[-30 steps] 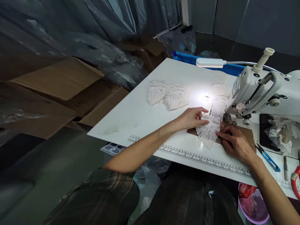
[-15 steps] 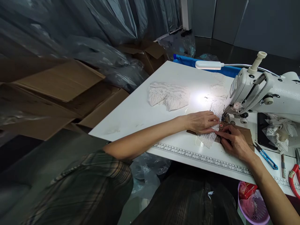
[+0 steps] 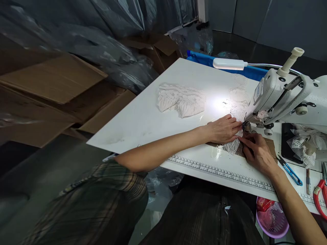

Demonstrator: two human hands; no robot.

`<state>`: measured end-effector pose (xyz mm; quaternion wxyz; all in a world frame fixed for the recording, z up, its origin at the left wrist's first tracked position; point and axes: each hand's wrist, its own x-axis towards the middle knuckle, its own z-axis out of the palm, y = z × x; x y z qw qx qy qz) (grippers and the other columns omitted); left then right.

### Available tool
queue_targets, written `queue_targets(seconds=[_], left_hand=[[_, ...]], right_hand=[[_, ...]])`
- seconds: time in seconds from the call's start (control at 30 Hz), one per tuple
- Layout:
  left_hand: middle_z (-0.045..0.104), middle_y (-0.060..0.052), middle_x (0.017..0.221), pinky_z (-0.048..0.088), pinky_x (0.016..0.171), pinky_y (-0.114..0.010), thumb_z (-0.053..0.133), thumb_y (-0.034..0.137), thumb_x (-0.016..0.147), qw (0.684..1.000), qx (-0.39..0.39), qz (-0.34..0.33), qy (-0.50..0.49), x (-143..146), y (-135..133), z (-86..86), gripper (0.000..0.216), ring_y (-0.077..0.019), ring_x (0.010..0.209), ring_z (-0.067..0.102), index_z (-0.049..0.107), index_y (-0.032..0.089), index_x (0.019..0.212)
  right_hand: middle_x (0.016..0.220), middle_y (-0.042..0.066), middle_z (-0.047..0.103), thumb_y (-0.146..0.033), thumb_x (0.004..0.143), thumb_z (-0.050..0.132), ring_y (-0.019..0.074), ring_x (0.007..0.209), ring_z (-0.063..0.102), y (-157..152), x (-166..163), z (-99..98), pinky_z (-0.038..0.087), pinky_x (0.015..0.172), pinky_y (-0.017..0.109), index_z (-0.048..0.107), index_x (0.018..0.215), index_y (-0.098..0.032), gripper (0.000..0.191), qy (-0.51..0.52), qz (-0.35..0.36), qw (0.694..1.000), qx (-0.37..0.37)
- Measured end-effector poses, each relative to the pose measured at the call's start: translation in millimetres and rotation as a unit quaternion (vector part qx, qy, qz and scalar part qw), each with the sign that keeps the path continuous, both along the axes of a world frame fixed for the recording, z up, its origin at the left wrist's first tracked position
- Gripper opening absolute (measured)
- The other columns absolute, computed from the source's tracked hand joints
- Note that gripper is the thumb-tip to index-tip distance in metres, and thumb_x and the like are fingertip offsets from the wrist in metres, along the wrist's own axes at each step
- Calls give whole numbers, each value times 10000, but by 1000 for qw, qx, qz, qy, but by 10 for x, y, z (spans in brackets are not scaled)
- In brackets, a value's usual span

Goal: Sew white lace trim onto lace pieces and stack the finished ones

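Observation:
A strip of white lace [image 3: 238, 109] runs under the sewing machine's [image 3: 265, 98] presser foot [image 3: 246, 126], its far part lying behind on the table and its near end hanging toward me. My left hand [image 3: 224, 129] lies flat on the lace just left of the foot, fingers stretched out. At the near right of the foot, my right hand [image 3: 258, 149] pinches the lace's edge between thumb and forefinger. A brown plate [image 3: 270, 145] shows beneath the hands. The needle tip cannot be made out.
A folded white lace piece [image 3: 181, 100] lies on the left of the white table [image 3: 143, 126]. Blue thread snips [image 3: 290, 172] and red-handled scissors [image 3: 319, 194] rest at right. A lamp [image 3: 230, 64] lights the surface. Cardboard boxes [image 3: 56, 78] stand left; a purple basket [image 3: 276, 231] sits below.
The near end of the lace has drawn forward toward the presser foot. My left hand has slid slightly forward and right with it; my right hand stays close to the foot. The view has shifted a little.

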<state>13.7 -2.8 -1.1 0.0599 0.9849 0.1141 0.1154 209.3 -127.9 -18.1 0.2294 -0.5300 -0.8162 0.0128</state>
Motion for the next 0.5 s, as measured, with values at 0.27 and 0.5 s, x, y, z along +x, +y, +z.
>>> queue_targets(seconds=[0.27, 0.5], left_hand=[[560, -168, 1417, 331, 914, -385, 433, 377, 1003, 999, 18, 10, 26, -44, -2, 10, 422, -277, 1073, 558, 610, 113, 1282], [529, -135, 1464, 312, 955, -400, 417, 389, 1009, 999, 12, 4, 42, -63, 32, 33, 417, -274, 1089, 552, 592, 159, 1310]], right_hand=[[1062, 118, 596, -201, 924, 499, 246, 961, 581, -9, -12, -3, 566, 847, 451, 695, 1240, -268, 378, 9, -10, 1000, -1], [1072, 130, 586, -222, 932, 487, 252, 951, 558, -11, -29, -13, 543, 851, 450, 695, 1239, -235, 371, 4, -22, 1000, -10]])
